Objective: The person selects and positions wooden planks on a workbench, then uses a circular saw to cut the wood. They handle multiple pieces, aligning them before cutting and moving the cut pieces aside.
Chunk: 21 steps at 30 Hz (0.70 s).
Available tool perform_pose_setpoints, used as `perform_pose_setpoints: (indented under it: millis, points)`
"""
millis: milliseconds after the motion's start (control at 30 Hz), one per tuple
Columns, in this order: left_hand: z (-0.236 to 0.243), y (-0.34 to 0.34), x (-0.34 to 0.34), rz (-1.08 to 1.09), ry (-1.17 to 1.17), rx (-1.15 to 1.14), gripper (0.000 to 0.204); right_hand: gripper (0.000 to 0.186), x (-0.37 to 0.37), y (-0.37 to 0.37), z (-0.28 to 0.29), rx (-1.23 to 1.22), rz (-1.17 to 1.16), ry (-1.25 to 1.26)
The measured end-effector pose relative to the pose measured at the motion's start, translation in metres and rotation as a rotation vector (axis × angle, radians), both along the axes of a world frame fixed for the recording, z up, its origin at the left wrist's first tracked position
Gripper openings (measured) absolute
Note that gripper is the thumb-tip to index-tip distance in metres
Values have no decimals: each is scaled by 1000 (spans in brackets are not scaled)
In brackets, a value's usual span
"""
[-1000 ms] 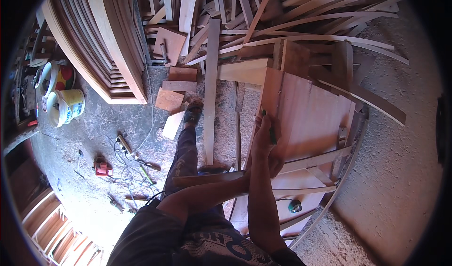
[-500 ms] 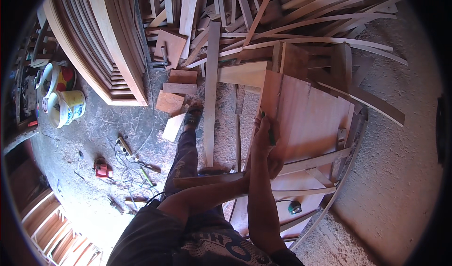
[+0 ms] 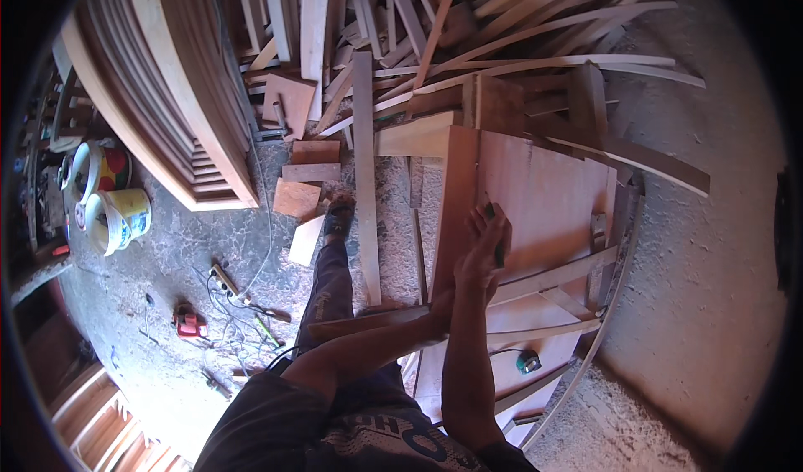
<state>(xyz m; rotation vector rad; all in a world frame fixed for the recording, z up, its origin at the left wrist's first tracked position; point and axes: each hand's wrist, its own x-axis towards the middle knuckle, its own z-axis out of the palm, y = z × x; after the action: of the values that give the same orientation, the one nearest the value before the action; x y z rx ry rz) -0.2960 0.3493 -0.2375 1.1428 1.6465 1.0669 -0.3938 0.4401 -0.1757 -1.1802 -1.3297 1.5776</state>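
Observation:
My right hand (image 3: 485, 238) grips a green pencil (image 3: 498, 255), point upward, over a plywood panel (image 3: 544, 204) near its reddish left edge board (image 3: 457, 188). My left hand (image 3: 441, 309) is lower, by a wooden strip (image 3: 368, 321) that runs leftward. It is partly behind my right forearm, so its fingers are hidden. Curved laths (image 3: 560, 275) lie across the panel. A green object with a dark cord (image 3: 528, 362), too small to identify, rests on its lower part.
A large wood offcut pile (image 3: 519, 12) fills the back. Stacked curved frames (image 3: 117, 71) stand upper left. Plastic buckets (image 3: 117, 221), a red tool (image 3: 189, 324), a power strip (image 3: 224, 278) and cords are left. A long plank (image 3: 365, 179) lies beside my foot. A wall (image 3: 703, 288) is right.
My right hand has shifted rightward with the pencil, from the edge board onto the panel face. The whole view has also shifted slightly, with the buckets appearing lower.

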Motion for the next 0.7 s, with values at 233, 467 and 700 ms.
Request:
perform_pose_setpoints:
  millis: [233,467,700]
  points:
    - [13,37,-42,-4,409,60,61,47,161,107,38,389,-122,-335]
    - [63,85,-82,2,680,146,62,46,358,239,30,761,-372,-952]
    - [70,106,-73,69,711,84,60,73,373,276,19,478,-152,-1385]
